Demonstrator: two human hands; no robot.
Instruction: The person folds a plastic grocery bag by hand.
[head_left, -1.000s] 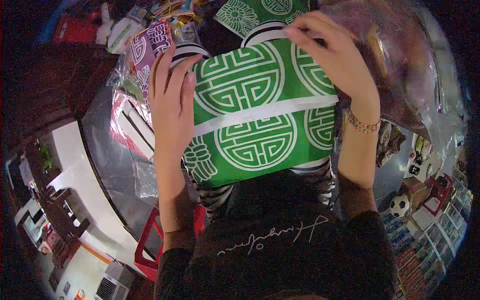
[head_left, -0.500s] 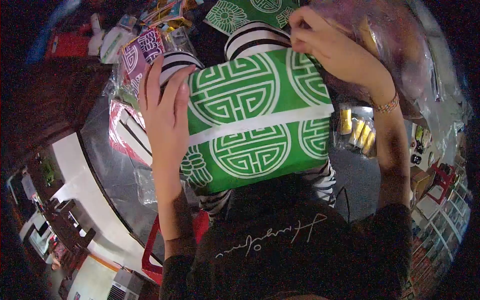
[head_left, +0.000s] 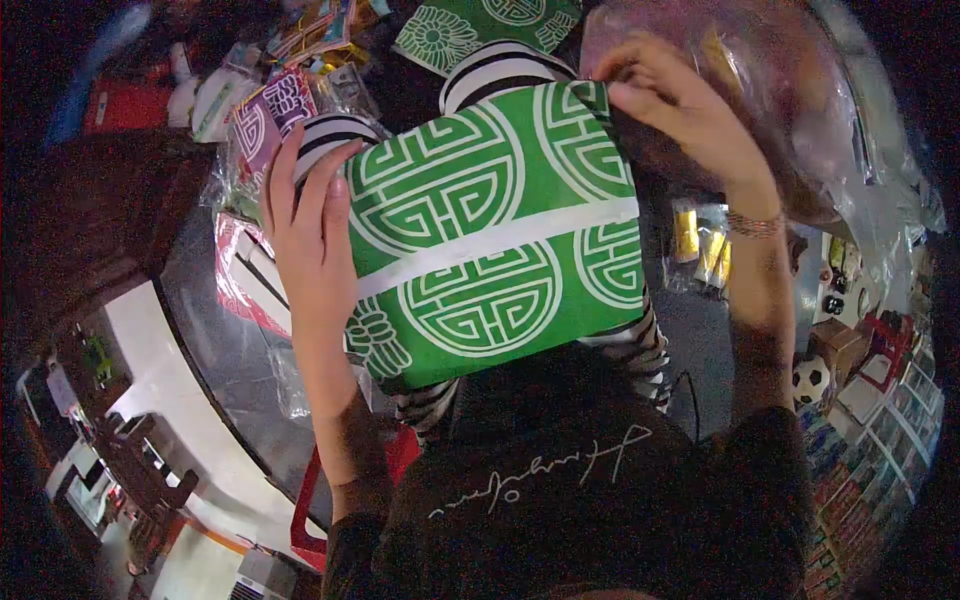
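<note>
A green package (head_left: pixel 470 290) with white round patterns and a white strip across it lies on the person's lap, over striped trousers. Along its left side rests my left hand (head_left: pixel 310 220), fingers stretched out and a little spread, touching the edge. My right hand (head_left: pixel 655 95) is at the far right corner, its thumb and bent fingers closed on the package's edge. The underside of the package is hidden.
Another green patterned piece (head_left: pixel 440 40) lies beyond the knees. A large clear plastic bag (head_left: pixel 800 110) is at the upper right, above small yellow packets (head_left: pixel 705 245). At left are purple (head_left: pixel 265 120) and pink patterned packages (head_left: pixel 240 270). A red stool (head_left: pixel 310 500) shows below.
The package has shifted slightly left in view, along with both hands. My right hand stays at the far right corner, its fingers now more curled.
</note>
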